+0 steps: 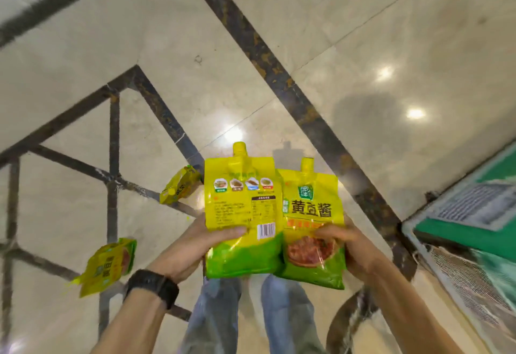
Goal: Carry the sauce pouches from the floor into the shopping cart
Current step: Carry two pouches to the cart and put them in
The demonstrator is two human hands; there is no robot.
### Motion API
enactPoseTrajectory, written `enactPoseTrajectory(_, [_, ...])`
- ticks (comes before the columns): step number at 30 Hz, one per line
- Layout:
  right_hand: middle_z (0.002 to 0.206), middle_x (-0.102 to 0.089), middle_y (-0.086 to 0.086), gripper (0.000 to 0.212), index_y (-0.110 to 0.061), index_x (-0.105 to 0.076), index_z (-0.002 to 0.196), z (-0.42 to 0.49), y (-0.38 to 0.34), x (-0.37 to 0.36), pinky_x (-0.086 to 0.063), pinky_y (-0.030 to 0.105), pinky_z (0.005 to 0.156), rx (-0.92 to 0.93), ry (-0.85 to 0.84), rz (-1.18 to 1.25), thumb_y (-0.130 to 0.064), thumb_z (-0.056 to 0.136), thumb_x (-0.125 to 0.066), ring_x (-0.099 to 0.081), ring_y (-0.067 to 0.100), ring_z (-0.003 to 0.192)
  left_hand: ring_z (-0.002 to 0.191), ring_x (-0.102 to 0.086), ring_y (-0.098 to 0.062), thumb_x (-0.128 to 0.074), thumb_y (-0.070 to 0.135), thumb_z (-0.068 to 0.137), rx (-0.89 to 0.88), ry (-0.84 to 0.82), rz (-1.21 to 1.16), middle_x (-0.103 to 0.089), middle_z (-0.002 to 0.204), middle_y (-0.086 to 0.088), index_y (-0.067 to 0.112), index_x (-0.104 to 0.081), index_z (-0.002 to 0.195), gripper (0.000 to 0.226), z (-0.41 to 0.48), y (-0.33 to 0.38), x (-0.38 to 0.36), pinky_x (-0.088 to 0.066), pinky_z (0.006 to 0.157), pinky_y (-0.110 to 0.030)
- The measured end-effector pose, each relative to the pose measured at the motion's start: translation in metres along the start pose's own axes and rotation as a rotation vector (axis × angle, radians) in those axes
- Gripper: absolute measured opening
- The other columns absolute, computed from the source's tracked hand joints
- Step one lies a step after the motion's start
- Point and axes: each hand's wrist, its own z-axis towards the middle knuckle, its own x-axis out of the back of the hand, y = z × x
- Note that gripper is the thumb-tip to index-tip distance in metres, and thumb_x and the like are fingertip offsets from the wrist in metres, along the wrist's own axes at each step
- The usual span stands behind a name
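Sauce pouch point(242, 214) gripped in left hand point(192, 253), second pouch point(310, 214) gripped in right hand point(350, 253); side by side, spouts pointing away. Shopping cart point(469, 275) lies right, nearer right hand. Third pouch point(180, 186), fourth pouch point(109, 265) on floor point(335, 32), left.

Bright overhead light leaves round glare spots on the glossy floor point(335, 18) above the pouches point(243, 208), a soft shadow upper right of them, and blurred, bent edges.
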Motion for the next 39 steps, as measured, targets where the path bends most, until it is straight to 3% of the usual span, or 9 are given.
enactPoseTrajectory(4, [0.110, -0.073, 0.016, 0.087, -0.007, -0.055, 0.129, -0.104, -0.010, -0.036, -0.059, 0.038, 0.070, 0.094, 0.082, 0.128, -0.018, 0.047, -0.083, -0.072, 0.033, 0.095, 0.107, -0.072, -0.022, -0.096, 0.042, 0.049, -0.035, -0.025, 0.052, -0.074, 0.119, -0.005, 0.020, -0.067, 0.120, 0.080, -0.068, 0.042, -0.031, -0.059, 0.085, -0.028])
enactPoseTrajectory(7, [0.110, -0.073, 0.018, 0.095, -0.010, -0.063, 0.120, -0.173, -0.014, -0.066, -0.060, 0.043, 0.070, 0.162, 0.122, 0.244, -0.029, 0.034, -0.098, -0.072, 0.035, 0.094, 0.094, -0.075, -0.019, -0.082, 0.009, 0.070, -0.053, -0.062, 0.053, -0.076, 0.112, -0.007, 0.017, -0.069, 0.111, 0.044, -0.121, 0.066, -0.048, -0.060, 0.072, -0.026])
enactPoseTrajectory(13, [0.102, -0.075, 0.018, 0.052, -0.005, -0.063, 0.118, -0.292, -0.025, -0.110, -0.060, 0.045, 0.065, 0.267, 0.228, 0.387, -0.004, 0.068, -0.073, -0.074, 0.033, 0.084, 0.097, -0.074, -0.025, -0.099, 0.034, 0.037, -0.104, -0.195, 0.068, -0.075, 0.113, -0.011, 0.014, -0.072, 0.112, 0.082, -0.214, 0.113, -0.061, -0.062, 0.075, -0.032])
enactPoseTrajectory(17, [0.112, -0.071, 0.020, 0.092, -0.006, -0.061, 0.125, -0.346, -0.025, -0.133, -0.060, 0.048, 0.072, 0.396, 0.248, 0.426, -0.013, 0.040, -0.095, -0.073, 0.036, 0.092, 0.099, -0.074, -0.028, -0.087, 0.028, 0.052, -0.113, -0.303, 0.150, -0.074, 0.116, -0.013, 0.013, -0.070, 0.116, 0.069, -0.261, 0.142, -0.077, -0.062, 0.080, -0.037])
enactPoseTrajectory(20, [0.114, -0.070, 0.021, 0.081, -0.005, -0.058, 0.127, -0.382, -0.014, -0.137, -0.060, 0.049, 0.073, 0.485, 0.306, 0.433, -0.010, 0.052, -0.088, -0.072, 0.037, 0.092, 0.100, -0.073, -0.031, -0.098, 0.032, 0.043, -0.112, -0.402, 0.264, -0.074, 0.117, -0.014, 0.015, -0.071, 0.115, 0.079, -0.285, 0.154, -0.092, -0.061, 0.082, -0.040])
enactPoseTrajectory(24, [0.112, -0.071, 0.022, 0.105, -0.006, -0.059, 0.126, -0.434, 0.023, -0.130, -0.059, 0.049, 0.066, 0.558, 0.388, 0.569, -0.016, 0.029, -0.098, -0.072, 0.039, 0.089, 0.092, -0.075, -0.029, -0.101, 0.037, 0.029, -0.096, -0.526, 0.333, -0.075, 0.112, -0.015, 0.014, -0.074, 0.110, 0.088, -0.307, 0.149, -0.126, -0.062, 0.069, -0.035])
enactPoseTrajectory(28, [0.104, -0.074, 0.020, 0.062, -0.009, -0.060, 0.124, -0.482, 0.066, -0.117, -0.061, 0.046, 0.061, 0.598, 0.461, 0.680, -0.013, 0.066, -0.081, -0.074, 0.035, 0.082, 0.099, -0.073, -0.035, -0.100, 0.028, 0.037, -0.016, -0.636, 0.467, -0.072, 0.118, -0.020, 0.010, -0.073, 0.113, 0.082, -0.320, 0.130, -0.182, -0.062, 0.075, -0.041])
enactPoseTrajectory(32, [0.112, -0.071, 0.021, 0.106, -0.008, -0.061, 0.123, -0.523, 0.127, -0.092, -0.061, 0.047, 0.073, 0.702, 0.570, 0.760, -0.025, 0.026, -0.100, -0.072, 0.037, 0.095, 0.097, -0.074, -0.034, -0.092, 0.022, 0.047, 0.046, -0.730, 0.647, -0.073, 0.116, -0.019, 0.007, -0.066, 0.121, 0.080, -0.335, 0.094, -0.253, -0.063, 0.076, -0.041])
enactPoseTrajectory(39, [0.121, -0.067, 0.022, 0.103, -0.011, -0.055, 0.132, -0.615, 0.261, -0.036, -0.057, 0.052, 0.083, 0.838, 0.738, 0.999, -0.019, 0.039, -0.099, -0.066, 0.043, 0.107, 0.103, -0.072, -0.037, -0.101, 0.036, 0.027, 0.144, -0.900, 0.945, -0.072, 0.118, -0.017, 0.011, -0.064, 0.125, 0.108, -0.371, -0.016, -0.397, -0.062, 0.079, -0.043])
